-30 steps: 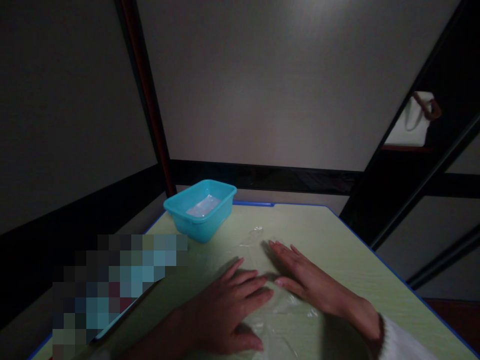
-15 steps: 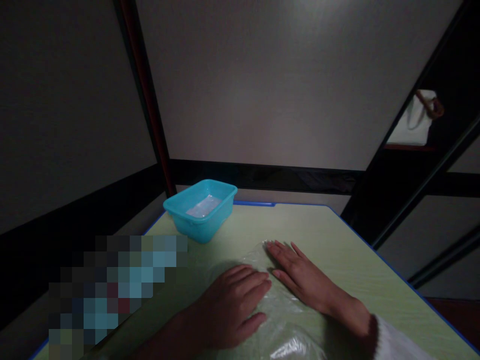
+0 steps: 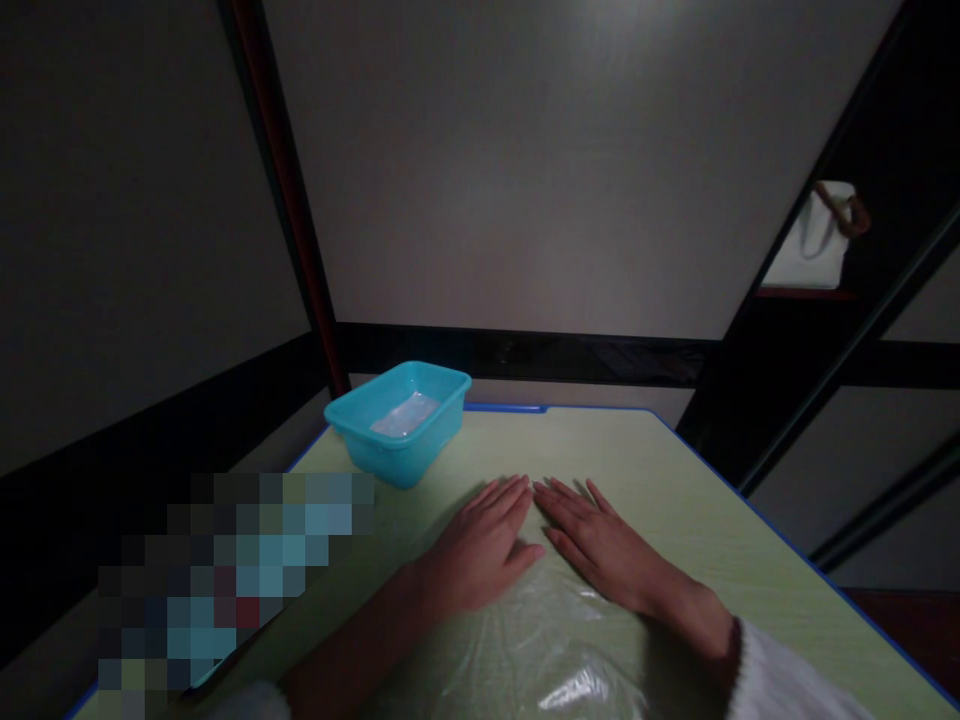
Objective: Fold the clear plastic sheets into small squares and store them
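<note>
Nearest to me, my white cuff (image 3: 780, 685) is cut off by the bottom edge of the view. Just ahead of it a clear plastic sheet (image 3: 551, 650) lies on the green table (image 3: 675, 465). The sheet is see-through and the light is dim, so I can follow it only by its shiny creases and cannot tell where its edges run. My left hand (image 3: 480, 545) and my right hand (image 3: 600, 550) rest on it palm down, fingers stretched out flat and gripping nothing, with the fingertips nearly meeting at the sheet's far part. How much of it lies under my palms is hidden. To my left a blocky blurred patch covers whatever sits by the table's edge. Further off, near the far left corner of the table and well apart from my hands, stands a teal tub (image 3: 375, 452). Something pale (image 3: 405, 413) lies in its bottom, too dim to make out. Far right, on a dark shelf, sits a white bag (image 3: 810, 245), partly cut by a dark beam
</note>
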Tool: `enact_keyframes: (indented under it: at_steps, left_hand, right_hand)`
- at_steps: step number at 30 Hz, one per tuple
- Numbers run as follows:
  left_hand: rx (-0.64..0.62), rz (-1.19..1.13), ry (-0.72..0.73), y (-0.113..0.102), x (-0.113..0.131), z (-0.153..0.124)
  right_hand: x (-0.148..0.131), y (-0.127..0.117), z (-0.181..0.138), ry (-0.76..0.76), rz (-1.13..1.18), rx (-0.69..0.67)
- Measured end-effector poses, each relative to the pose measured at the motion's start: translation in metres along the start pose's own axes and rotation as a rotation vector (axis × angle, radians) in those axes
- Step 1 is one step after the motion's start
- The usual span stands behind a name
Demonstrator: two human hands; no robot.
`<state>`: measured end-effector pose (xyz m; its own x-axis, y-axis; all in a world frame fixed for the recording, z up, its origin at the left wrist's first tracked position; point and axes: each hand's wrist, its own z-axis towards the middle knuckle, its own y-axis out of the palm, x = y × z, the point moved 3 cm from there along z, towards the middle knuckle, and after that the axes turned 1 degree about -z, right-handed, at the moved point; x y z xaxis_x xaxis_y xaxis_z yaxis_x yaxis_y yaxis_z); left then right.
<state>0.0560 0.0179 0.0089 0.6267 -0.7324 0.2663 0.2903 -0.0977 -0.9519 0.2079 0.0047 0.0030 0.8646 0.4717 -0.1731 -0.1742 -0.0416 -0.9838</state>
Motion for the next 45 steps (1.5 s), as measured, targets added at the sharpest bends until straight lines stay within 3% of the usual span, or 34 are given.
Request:
enact_keyframes:
  at_steps: [9,17,27,39,45]
  left_hand:
    - [-0.054,0.049,0.024,0.019,-0.007,0.001]
    - [-0.088,0.06,0.018,0.012,-0.011,-0.009]
    - [-0.139,0.092,-0.003,0.003,-0.026,-0.022]
    - [-0.116,0.133,-0.097,-0.004,-0.056,-0.027]
    - [0.006,0.218,-0.143,-0.003,-0.069,-0.028]
  right_hand:
    - [0.002,0.003,0.0,0.025,-0.041,0.021]
    - [0.002,0.009,0.0,0.067,-0.077,0.025]
    - [0.009,0.013,0.003,0.11,-0.059,-0.073]
    - [0.04,0.01,0.01,0.163,-0.077,-0.071]
    - [0.057,0.007,0.007,0.189,-0.06,-0.029]
